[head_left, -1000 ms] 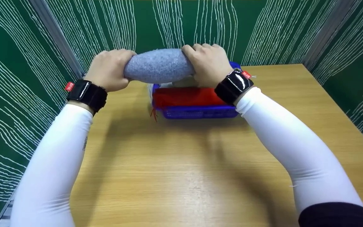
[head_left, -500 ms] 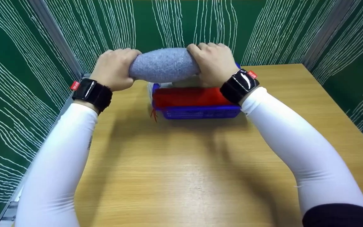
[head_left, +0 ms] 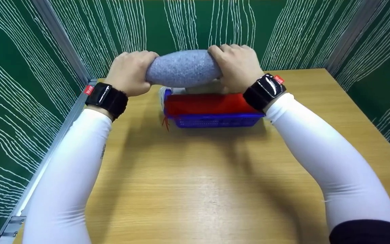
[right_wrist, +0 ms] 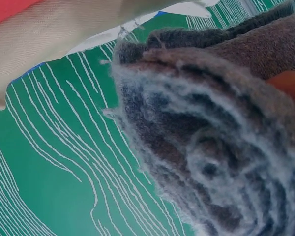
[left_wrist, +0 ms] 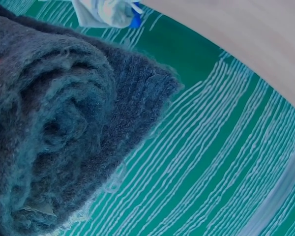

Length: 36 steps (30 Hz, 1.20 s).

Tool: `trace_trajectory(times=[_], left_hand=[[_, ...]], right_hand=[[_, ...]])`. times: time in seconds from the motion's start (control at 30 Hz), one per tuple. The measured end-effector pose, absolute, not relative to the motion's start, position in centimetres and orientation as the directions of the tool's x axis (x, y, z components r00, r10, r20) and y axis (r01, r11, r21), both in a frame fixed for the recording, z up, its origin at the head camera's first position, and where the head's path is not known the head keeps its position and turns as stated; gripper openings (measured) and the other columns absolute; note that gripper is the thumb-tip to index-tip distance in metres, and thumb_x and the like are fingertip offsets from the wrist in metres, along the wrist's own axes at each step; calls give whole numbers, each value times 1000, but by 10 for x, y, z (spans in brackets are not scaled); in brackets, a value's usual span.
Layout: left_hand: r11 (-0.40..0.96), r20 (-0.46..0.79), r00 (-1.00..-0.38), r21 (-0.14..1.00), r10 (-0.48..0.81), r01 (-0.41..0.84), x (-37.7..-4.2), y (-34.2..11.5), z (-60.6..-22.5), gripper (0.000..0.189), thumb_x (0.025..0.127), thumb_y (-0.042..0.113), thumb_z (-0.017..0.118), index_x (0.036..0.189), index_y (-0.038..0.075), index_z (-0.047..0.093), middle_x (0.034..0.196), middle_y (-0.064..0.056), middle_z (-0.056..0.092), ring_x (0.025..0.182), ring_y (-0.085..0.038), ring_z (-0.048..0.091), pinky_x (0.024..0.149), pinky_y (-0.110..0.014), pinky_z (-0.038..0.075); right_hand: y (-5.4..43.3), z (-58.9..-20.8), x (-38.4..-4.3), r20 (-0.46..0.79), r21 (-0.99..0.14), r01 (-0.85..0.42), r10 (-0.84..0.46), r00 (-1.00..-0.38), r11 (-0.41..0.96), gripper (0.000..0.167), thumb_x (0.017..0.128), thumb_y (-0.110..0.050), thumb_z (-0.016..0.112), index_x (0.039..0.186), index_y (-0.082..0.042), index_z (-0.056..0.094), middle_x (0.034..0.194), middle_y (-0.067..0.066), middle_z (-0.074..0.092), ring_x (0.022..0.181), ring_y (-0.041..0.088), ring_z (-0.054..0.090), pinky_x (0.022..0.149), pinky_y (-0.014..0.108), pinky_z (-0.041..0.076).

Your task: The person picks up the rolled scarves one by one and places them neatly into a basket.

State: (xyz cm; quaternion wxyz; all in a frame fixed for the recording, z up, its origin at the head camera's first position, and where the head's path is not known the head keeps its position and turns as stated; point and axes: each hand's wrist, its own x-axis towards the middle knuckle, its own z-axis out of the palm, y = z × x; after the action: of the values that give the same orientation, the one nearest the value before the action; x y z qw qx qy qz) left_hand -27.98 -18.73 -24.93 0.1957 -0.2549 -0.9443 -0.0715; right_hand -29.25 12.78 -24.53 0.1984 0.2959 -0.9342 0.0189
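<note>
Both hands hold a rolled-up grey scarf point(head_left: 183, 68) level in the air, above the far part of the table. The left hand point(head_left: 132, 73) grips its left end, and the right hand point(head_left: 239, 67) grips its right end, fingers curled over the top. In the left wrist view the spiral end of the grey roll point(left_wrist: 64, 128) shows, with a loose flap beside it. The other spiral end of the roll point(right_wrist: 211, 162) fills the right wrist view, a fingertip point(right_wrist: 287, 83) on it. The hands hide part of a blue basket point(head_left: 217, 121) behind and below.
In the basket lie a red rolled cloth point(head_left: 205, 104) with tassels hanging at the left and a pale cloth point(head_left: 203, 87) behind it. Green walls with white wavy lines point(head_left: 181, 20) enclose the wooden table point(head_left: 195, 183) at the back and sides.
Both hands have shifted steadily to the right with the grey roll, and very slightly up in the view. Their grip looks the same. The basket stays where it was.
</note>
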Motion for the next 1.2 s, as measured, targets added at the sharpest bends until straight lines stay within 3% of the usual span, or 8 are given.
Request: trace_trajectory(times=[0.2, 0.4, 0.83, 1.2], left_hand=[[858, 417, -786, 30, 456, 513, -282, -182, -251, 52, 82, 7, 77, 133, 8, 68, 132, -16, 75, 122, -39, 71, 103, -59, 54], [858, 409, -790, 31, 457, 513, -284, -175, -251, 54, 82, 7, 78, 135, 8, 68, 133, -16, 74, 123, -39, 71, 103, -58, 54], [854, 396, -791, 29, 467, 519, -288, -161, -250, 54, 83, 7, 78, 135, 8, 67, 134, -15, 74, 124, -39, 70, 103, -56, 54], [851, 369, -798, 31, 477, 524, -293, -146, -251, 57, 84, 12, 82, 138, 8, 66, 137, -15, 72, 127, -37, 69, 106, -55, 53]], right_hand=[[133, -247, -294, 411, 82, -562, -542, -733, 823, 74, 77, -20, 91, 142, -4, 58, 129, 27, 72, 113, 49, 71, 94, 63, 59], [138, -249, -295, 431, 102, -545, -531, -730, 832, 65, 83, -17, 89, 140, -4, 60, 127, 27, 73, 111, 49, 72, 90, 62, 60], [154, -248, -294, 406, 84, -537, -521, -751, 839, 75, 78, -17, 92, 143, -4, 58, 130, 28, 71, 115, 50, 70, 95, 65, 58], [168, -251, -296, 435, 95, -534, -518, -737, 840, 71, 82, -20, 91, 143, -2, 59, 131, 29, 72, 113, 51, 71, 92, 64, 60]])
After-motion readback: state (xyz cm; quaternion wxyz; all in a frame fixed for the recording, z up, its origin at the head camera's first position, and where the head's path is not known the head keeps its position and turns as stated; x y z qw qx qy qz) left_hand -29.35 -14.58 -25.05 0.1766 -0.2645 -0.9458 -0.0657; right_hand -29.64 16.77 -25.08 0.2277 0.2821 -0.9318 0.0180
